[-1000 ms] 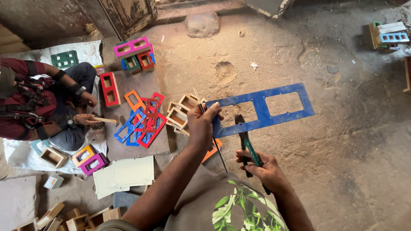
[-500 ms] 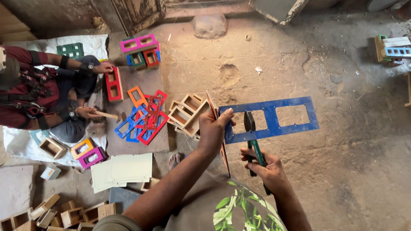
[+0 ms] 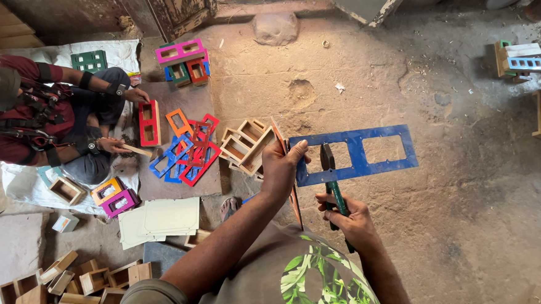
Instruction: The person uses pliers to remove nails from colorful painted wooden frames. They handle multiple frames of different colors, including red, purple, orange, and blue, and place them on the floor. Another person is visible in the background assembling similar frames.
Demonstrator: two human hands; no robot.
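My left hand (image 3: 282, 165) grips the left end of a long blue flat panel (image 3: 369, 153) with three rectangular cut-outs, held level above the dirt floor. A thin orange strip (image 3: 294, 197) stands on edge under that hand. My right hand (image 3: 347, 218) holds pliers with green handles (image 3: 333, 185); their dark jaws lie on the blue panel near its left cut-out.
Unpainted wooden box frames (image 3: 247, 146) and red, blue and orange flat frames (image 3: 187, 149) lie left of my hand. A seated person (image 3: 46, 114) at left handles a red frame (image 3: 149, 122). More wooden boxes (image 3: 56, 293) sit bottom left, pale sheets (image 3: 160, 219) nearby.
The blue panel and both my hands now sit a little lower and further right in view. The seated person's hand has come down from the far frames to the red frame.
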